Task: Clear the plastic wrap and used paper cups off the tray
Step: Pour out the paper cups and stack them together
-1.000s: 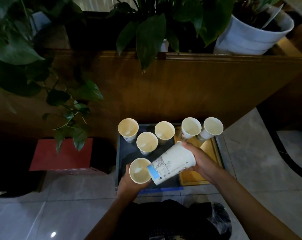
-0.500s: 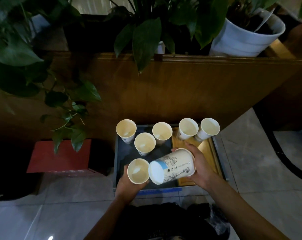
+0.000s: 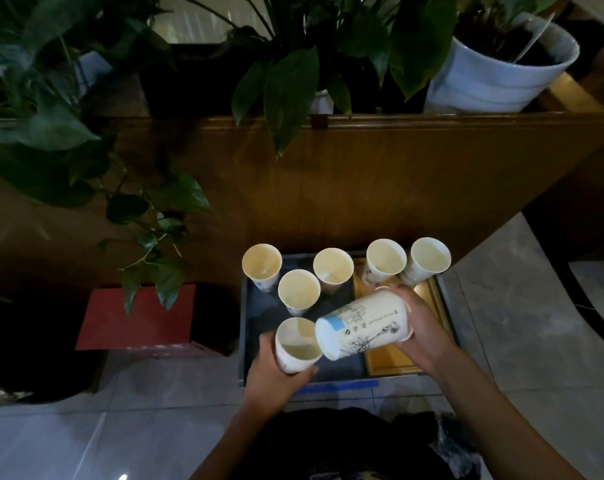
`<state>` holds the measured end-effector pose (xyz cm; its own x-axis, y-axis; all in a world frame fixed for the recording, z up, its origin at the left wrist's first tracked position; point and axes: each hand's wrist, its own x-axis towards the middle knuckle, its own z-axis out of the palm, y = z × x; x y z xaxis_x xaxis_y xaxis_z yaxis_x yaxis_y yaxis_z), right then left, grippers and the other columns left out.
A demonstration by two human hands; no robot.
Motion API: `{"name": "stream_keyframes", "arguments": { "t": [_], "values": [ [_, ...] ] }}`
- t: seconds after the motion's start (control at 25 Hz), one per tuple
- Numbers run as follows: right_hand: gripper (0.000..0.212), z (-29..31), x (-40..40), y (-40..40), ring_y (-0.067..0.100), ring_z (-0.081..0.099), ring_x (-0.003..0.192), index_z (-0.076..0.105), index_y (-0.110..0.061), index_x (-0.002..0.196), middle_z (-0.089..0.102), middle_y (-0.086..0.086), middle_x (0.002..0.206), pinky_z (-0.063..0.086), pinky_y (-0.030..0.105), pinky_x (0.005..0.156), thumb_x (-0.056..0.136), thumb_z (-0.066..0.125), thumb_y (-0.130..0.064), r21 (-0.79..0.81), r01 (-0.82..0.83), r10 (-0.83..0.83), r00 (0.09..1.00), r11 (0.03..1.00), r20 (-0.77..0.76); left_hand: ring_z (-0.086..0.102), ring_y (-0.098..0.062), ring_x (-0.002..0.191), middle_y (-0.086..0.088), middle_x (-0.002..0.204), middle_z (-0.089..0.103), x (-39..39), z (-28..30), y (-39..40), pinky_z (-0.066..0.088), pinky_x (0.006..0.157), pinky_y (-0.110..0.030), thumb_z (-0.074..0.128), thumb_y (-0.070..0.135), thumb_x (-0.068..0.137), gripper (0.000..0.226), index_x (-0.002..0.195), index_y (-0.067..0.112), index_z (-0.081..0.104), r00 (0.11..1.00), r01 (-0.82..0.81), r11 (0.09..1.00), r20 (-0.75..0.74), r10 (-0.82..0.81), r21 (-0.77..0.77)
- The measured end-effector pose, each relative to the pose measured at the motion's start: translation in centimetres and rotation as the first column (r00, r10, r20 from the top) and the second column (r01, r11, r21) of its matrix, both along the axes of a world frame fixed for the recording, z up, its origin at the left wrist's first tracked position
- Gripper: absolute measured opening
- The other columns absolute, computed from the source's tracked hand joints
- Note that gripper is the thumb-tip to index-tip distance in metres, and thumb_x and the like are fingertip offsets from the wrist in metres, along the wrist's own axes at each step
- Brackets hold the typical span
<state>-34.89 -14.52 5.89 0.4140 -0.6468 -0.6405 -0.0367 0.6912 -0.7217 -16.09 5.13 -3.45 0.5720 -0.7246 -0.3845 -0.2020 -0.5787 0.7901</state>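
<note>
The left hand (image 3: 276, 370) wraps its fingers around a paper cup (image 3: 297, 344) that stands up straight at the near left of the dark tray (image 3: 338, 368). The right hand (image 3: 420, 325) grips a second cup (image 3: 362, 325) lying on its side, with its bottom pointing left and touching the first cup's rim. Five more cups wait at the far side of the tray, open ends up: three (image 3: 298, 289) on the left and two (image 3: 386, 258) on the right. A big white plant pot (image 3: 494, 81) sits far away on the wooden ledge (image 3: 397, 161).
</note>
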Motion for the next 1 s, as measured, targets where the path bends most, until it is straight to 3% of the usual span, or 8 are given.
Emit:
{"name": "stream_keyframes", "arguments": {
  "t": [0.16,0.24,0.36,0.48,0.68,0.84,0.92,1.0],
  "values": [
    [0.053,0.1,-0.4,-0.9,0.049,0.058,0.123,0.054,0.002,0.138,0.061,0.034,0.13,0.039,0.069,0.105,0.1,0.046,-0.034,0.005,0.168,-0.168,0.986,0.986,0.016,0.058,0.009,0.105,0.03,0.114,0.06,-0.8,2.2,0.7,0.05,0.078,-0.017,0.083,0.076,0.047,0.089,0.122,0.053,0.04,0.996,0.071,0.995,0.053,-0.067,-0.073],
    [0.047,0.4,-0.9,-1.5,0.047,0.062,0.117,0.056,0.002,0.135,0.067,0.03,0.123,0.049,0.062,0.097,0.1,0.047,-0.028,-0.02,0.193,-0.193,0.981,0.981,0.004,0.057,0.003,0.11,0.025,0.12,0.059,-1.1,3.0,0.8,0.053,0.086,-0.025,0.08,0.078,0.05,0.092,0.128,0.049,0.04,0.989,0.13,0.988,0.078,-0.124,-0.08],
    [0.039,0.4,-1.2,-1.7,0.045,0.06,0.122,0.064,-0.008,0.128,0.069,0.027,0.123,0.048,0.058,0.097,0.102,0.049,-0.033,-0.058,0.123,-0.124,0.992,0.991,-0.016,0.056,-0.002,0.113,0.022,0.124,0.058,-1.4,3.8,0.3,0.053,0.092,-0.031,0.08,0.076,0.055,0.092,0.132,0.044,0.041,0.978,0.186,0.979,0.115,-0.176,-0.081],
    [0.041,0.5,-1.2,-1.5,0.038,0.067,0.115,0.065,-0.02,0.129,0.073,0.019,0.118,0.054,0.051,0.09,0.101,0.05,-0.047,-0.126,0.011,-0.03,0.988,0.992,-0.153,0.06,0.0,0.105,0.024,0.117,0.061,-1.6,4.3,0.1,0.056,0.086,-0.034,0.074,0.083,0.055,0.089,0.129,0.048,0.041,0.976,0.192,0.98,0.114,-0.185,-0.049],
    [0.028,0.9,-0.8,-0.5,0.026,0.073,0.094,0.074,-0.04,0.096,0.078,0.002,0.091,0.058,0.044,0.087,0.086,0.059,-0.062,-0.27,-0.166,0.048,0.918,0.949,-0.394,0.063,0.003,0.098,0.026,0.111,0.064,-2.4,4.5,0.4,0.058,0.081,-0.035,0.066,0.09,0.055,0.087,0.129,0.054,0.038,0.97,0.227,0.974,0.096,-0.224,-0.024],
    [0.025,0.7,-0.4,0.0,0.015,0.07,0.08,0.071,-0.046,0.088,0.073,-0.01,0.077,0.052,0.029,0.065,0.075,0.052,-0.058,-0.351,-0.234,0.053,0.889,0.907,-0.454,0.065,-0.002,0.094,0.023,0.108,0.067,-3.0,4.8,0.3,0.058,0.079,-0.036,0.065,0.088,0.057,0.086,0.13,0.054,0.036,0.952,0.29,0.957,0.092,-0.291,0.028],
    [0.026,0.9,-0.2,-0.1,0.014,0.068,0.082,0.072,-0.047,0.086,0.073,-0.013,0.079,0.05,0.029,0.066,0.07,0.056,-0.058,-0.351,-0.251,0.072,0.889,0.902,-0.452,0.066,-0.007,0.097,0.02,0.111,0.066,-3.3,5.0,0.3,0.057,0.08,-0.035,0.065,0.088,0.057,0.087,0.131,0.054,0.033,0.943,0.311,0.948,0.105,-0.317,0.064],
    [0.041,0.9,-0.1,-0.1,0.02,0.07,0.088,0.076,-0.04,0.09,0.076,-0.007,0.085,0.051,0.033,0.076,0.059,0.065,-0.064,-0.295,-0.254,0.118,0.905,0.921,-0.41,0.065,-0.011,0.102,0.02,0.116,0.065,-3.5,5.2,0.3,0.053,0.078,-0.03,0.062,0.089,0.056,0.089,0.131,0.055,0.029,0.933,0.328,0.939,0.119,-0.339,0.103]
  ]
}}
